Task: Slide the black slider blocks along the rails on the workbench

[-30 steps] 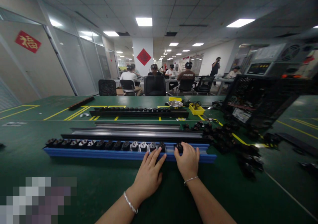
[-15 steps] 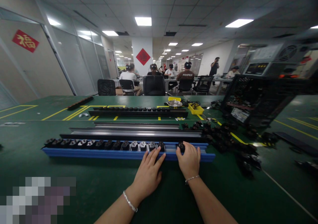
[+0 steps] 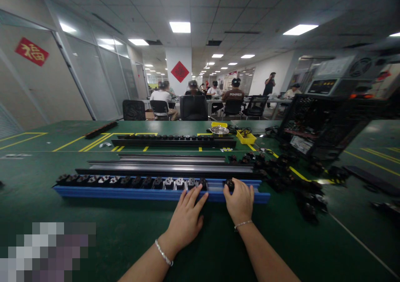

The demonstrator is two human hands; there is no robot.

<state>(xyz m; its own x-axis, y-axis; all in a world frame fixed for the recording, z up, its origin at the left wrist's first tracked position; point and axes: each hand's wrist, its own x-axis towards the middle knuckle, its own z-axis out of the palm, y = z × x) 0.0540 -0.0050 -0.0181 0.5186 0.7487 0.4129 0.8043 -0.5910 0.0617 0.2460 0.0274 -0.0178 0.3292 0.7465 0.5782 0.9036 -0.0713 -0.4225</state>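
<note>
A long blue channel rail (image 3: 131,193) lies across the table in front of me, holding a row of black socket modules (image 3: 148,182), some with pale metallic tops. My left hand (image 3: 186,215) rests with fingers outstretched on the rail's front edge, its fingertips at the last module (image 3: 203,184) of the row. Further right, my right hand (image 3: 240,202) pinches a single black socket module (image 3: 229,185) between thumb and fingers over the rail. A short stretch of bare channel shows between this piece and the row. The underside of the pinched module is hidden.
Behind the blue rail lie dark metal rails (image 3: 168,167) and a filled black rail (image 3: 175,142). Loose black parts (image 3: 281,171) are heaped at right, before an open computer case (image 3: 312,127). A yellow bin (image 3: 246,137) and metal dish (image 3: 219,130) stand farther back.
My right hand has shifted slightly to the right along the rail with the pinched module. My left hand stays in place.
</note>
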